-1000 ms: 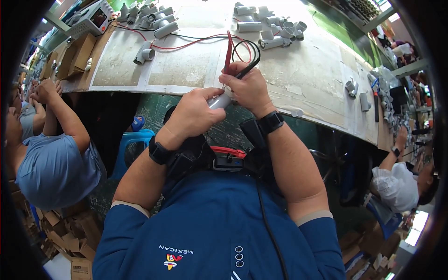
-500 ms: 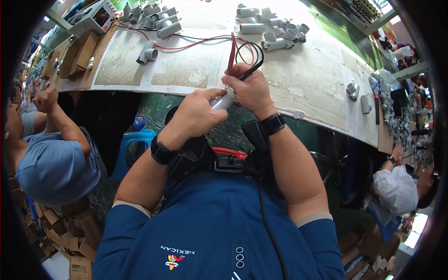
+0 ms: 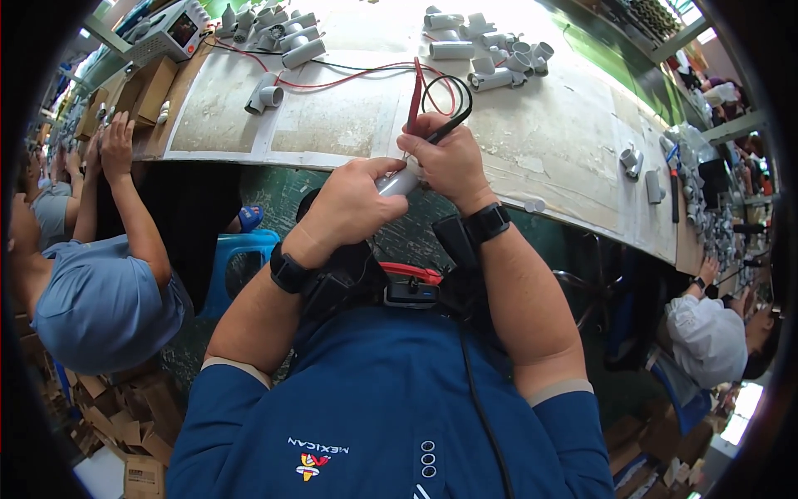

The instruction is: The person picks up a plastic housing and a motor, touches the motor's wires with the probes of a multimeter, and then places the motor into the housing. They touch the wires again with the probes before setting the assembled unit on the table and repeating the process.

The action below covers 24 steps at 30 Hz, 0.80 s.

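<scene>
My left hand (image 3: pixel 353 200) is closed around a smooth grey plastic housing (image 3: pixel 401 182), just off the front edge of the worktable. My right hand (image 3: pixel 453 164) pinches a red test probe (image 3: pixel 414 104) and a black test probe (image 3: pixel 452 122) together. Both probes tilt down toward the housing's upper end, where my fingertips meet. Whether the tips touch contacts inside cannot be made out. From the probes, a red lead (image 3: pixel 357 75) and a dark lead run back across the table to the left.
Grey tubular housings (image 3: pixel 450 51) lie in groups at the table's back; a single one (image 3: pixel 264 98) is nearer on the left. A meter box (image 3: pixel 179 32) and cardboard box (image 3: pixel 148 90) stand at left. Co-workers sit left (image 3: pixel 104 299) and right (image 3: pixel 706 337). Pliers (image 3: pixel 672 183) lie at right.
My hands, the housing and both probes stay almost in place. The co-worker on the left has reached a hand forward toward the cardboard box.
</scene>
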Available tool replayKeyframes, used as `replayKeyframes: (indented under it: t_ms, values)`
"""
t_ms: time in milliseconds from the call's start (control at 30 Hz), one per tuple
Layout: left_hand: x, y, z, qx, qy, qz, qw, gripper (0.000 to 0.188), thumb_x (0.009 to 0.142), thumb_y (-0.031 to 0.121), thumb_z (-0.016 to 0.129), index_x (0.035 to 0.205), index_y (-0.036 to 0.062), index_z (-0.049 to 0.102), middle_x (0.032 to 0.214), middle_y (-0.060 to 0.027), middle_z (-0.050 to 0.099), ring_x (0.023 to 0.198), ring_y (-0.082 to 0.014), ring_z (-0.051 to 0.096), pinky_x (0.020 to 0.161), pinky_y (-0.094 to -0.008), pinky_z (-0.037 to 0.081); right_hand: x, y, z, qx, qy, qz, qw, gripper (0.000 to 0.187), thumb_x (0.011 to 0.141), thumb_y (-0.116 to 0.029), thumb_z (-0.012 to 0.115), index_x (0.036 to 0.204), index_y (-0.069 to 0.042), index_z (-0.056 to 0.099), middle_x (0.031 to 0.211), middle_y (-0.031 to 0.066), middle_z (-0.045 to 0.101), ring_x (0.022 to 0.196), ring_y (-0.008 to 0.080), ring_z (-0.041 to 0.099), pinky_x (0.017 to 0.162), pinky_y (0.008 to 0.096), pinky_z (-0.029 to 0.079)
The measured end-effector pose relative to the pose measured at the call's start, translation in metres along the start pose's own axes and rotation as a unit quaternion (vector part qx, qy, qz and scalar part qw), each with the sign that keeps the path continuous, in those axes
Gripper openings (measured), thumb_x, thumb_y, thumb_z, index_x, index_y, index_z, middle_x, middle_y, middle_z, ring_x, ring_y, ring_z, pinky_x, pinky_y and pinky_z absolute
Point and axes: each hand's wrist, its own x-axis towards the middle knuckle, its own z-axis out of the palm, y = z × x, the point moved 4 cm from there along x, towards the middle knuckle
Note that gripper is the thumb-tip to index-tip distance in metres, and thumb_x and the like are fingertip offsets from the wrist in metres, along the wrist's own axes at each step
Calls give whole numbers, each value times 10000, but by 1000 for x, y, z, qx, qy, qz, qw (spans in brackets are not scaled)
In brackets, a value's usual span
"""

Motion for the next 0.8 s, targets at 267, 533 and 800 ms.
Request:
replayKeyframes:
  t_ms: [267, 533, 800]
  values:
    - [1, 0, 2, 5, -4, 2, 1000, 577, 725, 249, 672, 1236, -20, 684, 1036, -290, 703, 971, -404, 696, 897, -411, 547, 0, 2, -1, 2, -2, -2, 1000, 135, 869, -100, 781, 951, -11, 721, 801, 15, 696, 726, 78, 601, 645, 260, 483]
    - [3, -8, 1, 17, -5, 16, 1000, 589, 737, 248, 683, 1262, -20, 673, 1062, -263, 712, 958, -346, 710, 888, -375, 548, 0, 1, 2, 0, -1, -6, 1000, 137, 873, -103, 778, 955, -11, 720, 805, 16, 696, 736, 79, 602, 657, 260, 484]
    - [2, -5, 2, 9, -23, 2, 1000, 595, 739, 244, 689, 1271, -20, 664, 1083, -258, 713, 968, -332, 716, 894, -372, 548, -1, 2, 2, -6, 0, -15, 1000, 142, 890, -110, 765, 979, -12, 715, 815, 23, 701, 747, 86, 611, 668, 260, 484]
